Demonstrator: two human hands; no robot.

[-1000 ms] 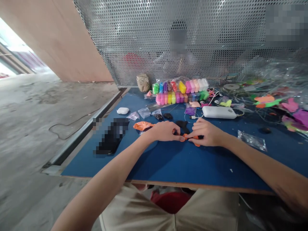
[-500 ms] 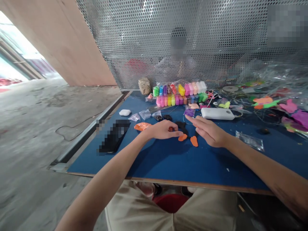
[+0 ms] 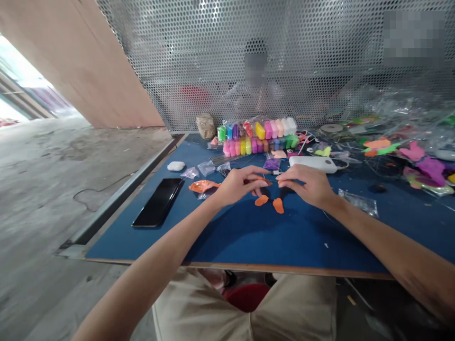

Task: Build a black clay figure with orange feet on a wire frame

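Note:
My left hand [image 3: 241, 185] is closed in a pinch, with a bit of orange modelling clay [image 3: 263, 179] showing at its fingertips. Facing it, my right hand [image 3: 308, 183] pinches thumb to fingers, and a little orange shows there too. Both hands hover just over a black and orange clay shape on the table, mostly hidden by my fingers. Its two flat orange lobes, one on the left [image 3: 261, 201] and one on the right [image 3: 278, 205], stick out toward me. A bag of orange clay [image 3: 203, 185] lies left of my left hand.
On the blue table [image 3: 227, 241] lie a phone [image 3: 157, 202], a white earbud case [image 3: 176, 166] and a white power bank [image 3: 313, 164]. Rows of coloured clay packs [image 3: 256, 137] stand at the back, before a perforated metal screen [image 3: 213, 57]. Clay shapes and plastic bags crowd the right.
My right hand has turned from flat, outstretched fingers to a pinch and come nearer the left. My left hand's fingertips have lifted off the clay shape. The view has shifted slightly.

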